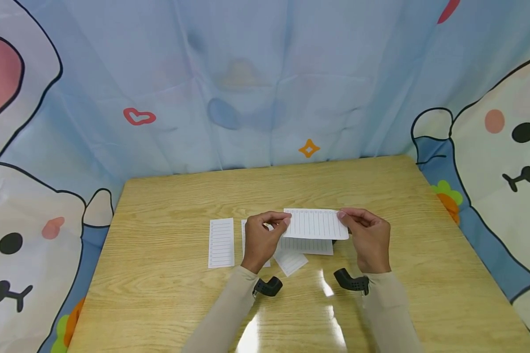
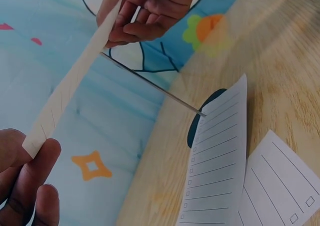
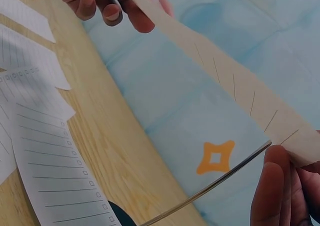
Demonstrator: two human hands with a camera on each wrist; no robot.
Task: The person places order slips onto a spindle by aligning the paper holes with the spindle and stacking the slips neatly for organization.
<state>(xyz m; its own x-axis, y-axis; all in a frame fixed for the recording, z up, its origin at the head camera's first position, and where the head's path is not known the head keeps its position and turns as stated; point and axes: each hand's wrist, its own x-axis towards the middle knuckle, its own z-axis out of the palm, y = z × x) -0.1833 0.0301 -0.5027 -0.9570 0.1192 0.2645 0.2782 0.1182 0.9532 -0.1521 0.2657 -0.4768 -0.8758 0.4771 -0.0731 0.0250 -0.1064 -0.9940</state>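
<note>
1. Presently, head view: lined card [image 1: 315, 224] held above the desk [image 1: 168, 201], between left and right edges. Left hand [image 1: 259, 241] and right hand [image 1: 371, 239] pinching opposite short ends, thumbs uppermost. Other cards [image 1: 221, 242] below, spread toward the desk's left edge.
2. Left wrist view: metal rod [image 2: 150, 82] rising from dark base [image 2: 194, 130], tip near the right hand; contact with card unclear.
3. Right wrist view: card nearly edge-on, slightly bowed. Probably light, thin, springy, easily creased; grip lightly by the short edges, leaving the middle unsqueezed.

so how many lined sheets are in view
5 lined sheets: one held between the left hand and right hand, one below it, one slanted, two further left; others may be hidden.
</note>
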